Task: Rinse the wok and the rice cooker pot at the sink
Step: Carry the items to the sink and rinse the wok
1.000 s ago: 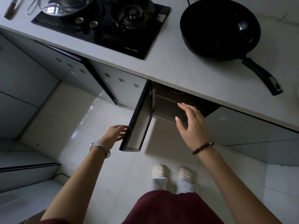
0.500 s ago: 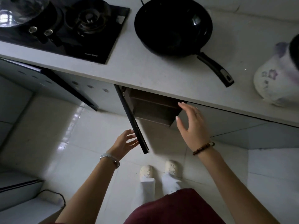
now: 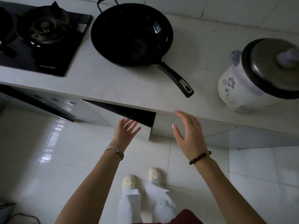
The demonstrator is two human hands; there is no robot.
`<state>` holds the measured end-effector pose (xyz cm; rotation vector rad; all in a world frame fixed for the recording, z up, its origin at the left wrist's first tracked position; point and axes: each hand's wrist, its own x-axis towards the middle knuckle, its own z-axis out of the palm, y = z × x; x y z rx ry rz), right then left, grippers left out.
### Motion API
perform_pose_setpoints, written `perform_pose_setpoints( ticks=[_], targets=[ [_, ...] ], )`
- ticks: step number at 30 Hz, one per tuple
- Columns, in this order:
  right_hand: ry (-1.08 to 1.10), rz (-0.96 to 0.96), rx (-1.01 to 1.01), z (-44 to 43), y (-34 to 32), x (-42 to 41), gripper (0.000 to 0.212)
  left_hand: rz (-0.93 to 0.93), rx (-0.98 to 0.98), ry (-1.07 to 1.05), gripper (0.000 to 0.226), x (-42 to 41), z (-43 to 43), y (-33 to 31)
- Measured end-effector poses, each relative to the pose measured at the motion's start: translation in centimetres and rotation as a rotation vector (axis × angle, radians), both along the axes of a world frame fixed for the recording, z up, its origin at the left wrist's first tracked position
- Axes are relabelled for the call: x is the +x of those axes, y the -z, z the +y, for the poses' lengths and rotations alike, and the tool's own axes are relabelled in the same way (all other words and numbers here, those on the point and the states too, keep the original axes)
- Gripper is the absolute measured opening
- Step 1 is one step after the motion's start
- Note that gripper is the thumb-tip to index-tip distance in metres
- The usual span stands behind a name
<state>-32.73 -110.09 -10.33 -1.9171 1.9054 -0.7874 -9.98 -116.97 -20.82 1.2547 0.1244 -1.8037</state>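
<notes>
step: rinsing not begun, both hands empty | left hand fingers spread at ajar cupboard door | right hand relaxed below counter front edge | wok mid-counter, lidded rice cooker right end | next: probably grasp wok handle; sink unseen

I have one view to work with: a wide-angle camera on the person's head, facing forward and steeply down over the front edge of the pale speckled stone countertop, which crosses my upper frame, sloping lower to the right. The black glass gas hob sits top left, the black long-handled wok top centre; the right border cuts the white flower-printed rice cooker. Beneath lie glossy white floor tiles and cream shoes. It sits close: left hand and right hand fill mid-frame.
</notes>
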Motion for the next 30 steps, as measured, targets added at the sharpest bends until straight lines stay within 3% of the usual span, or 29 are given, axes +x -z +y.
perform_pose_setpoints(
  ticks=[16, 26, 30],
  targets=[
    [-0.029, -0.050, 0.011, -2.5, 0.4, -2.0, 0.045, 0.023, -0.037, -0.025, 0.044, -2.6, -4.6, -1.4],
    [-0.015, -0.099, 0.002, -2.6, -0.6, -2.8, 0.044, -0.006, -0.065, 0.040, 0.027, -3.7, -3.9, -2.7],
    [-0.005, -0.124, -0.014, -2.9, -1.9, -3.4, 0.043, -0.091, -0.017, 0.075, 0.041, -4.6, -3.1, -4.7]
  ],
)
